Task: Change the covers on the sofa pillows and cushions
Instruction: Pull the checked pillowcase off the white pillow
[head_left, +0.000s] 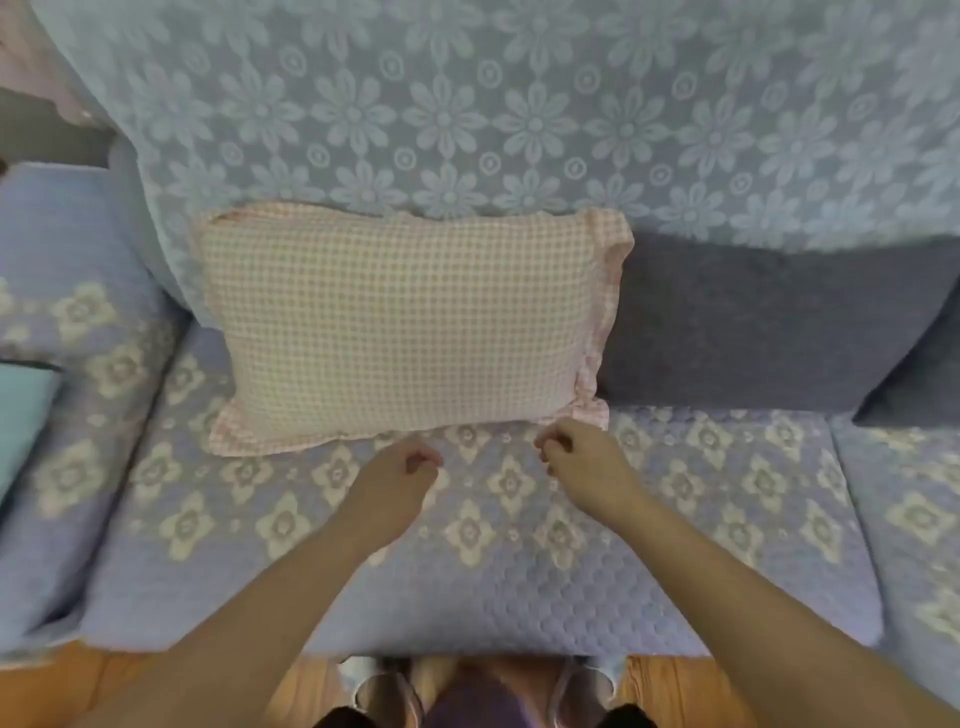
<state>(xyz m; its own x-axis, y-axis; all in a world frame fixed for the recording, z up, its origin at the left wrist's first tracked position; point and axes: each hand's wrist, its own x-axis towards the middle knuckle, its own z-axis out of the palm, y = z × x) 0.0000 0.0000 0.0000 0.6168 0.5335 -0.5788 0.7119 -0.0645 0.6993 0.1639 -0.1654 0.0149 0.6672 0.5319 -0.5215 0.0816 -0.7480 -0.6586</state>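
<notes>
I see a rectangular pink gingham pillow (400, 327) on the quilted sofa seat (467, 571), left hand (397, 480) and right hand (584, 460) loosely curled, holding nothing.

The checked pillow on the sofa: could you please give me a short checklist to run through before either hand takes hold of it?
1. Checked pillow leans upright against the sofa back: ok.
2. Left hand free, fingers loosely curled, holding nothing: ok.
3. Right hand free, just short of the pillow's lower right frill: ok.
4. Nothing lies on top of the pillow: ok.
5. Where the cover's opening or zip is: cannot tell, none shows on this face.
6. Seat cushion in front offers bare room to lay the pillow flat: ok.
</notes>
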